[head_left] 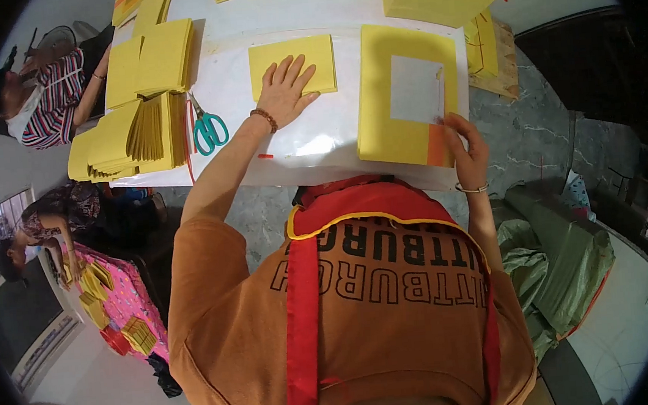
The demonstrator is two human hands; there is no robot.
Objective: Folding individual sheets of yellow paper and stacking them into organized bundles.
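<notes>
Left grip (285, 90) flat — folded yellow sheet (311, 60)

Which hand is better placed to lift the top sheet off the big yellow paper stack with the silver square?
Probably the right hand: its fingertips touch the near orange corner of the big yellow paper stack. The left hand lies flat on a small yellow paper sheet, apart from that stack.

Left hand (284, 87) pressed flat, fingers spread; right hand (468, 153) pinching.
</notes>
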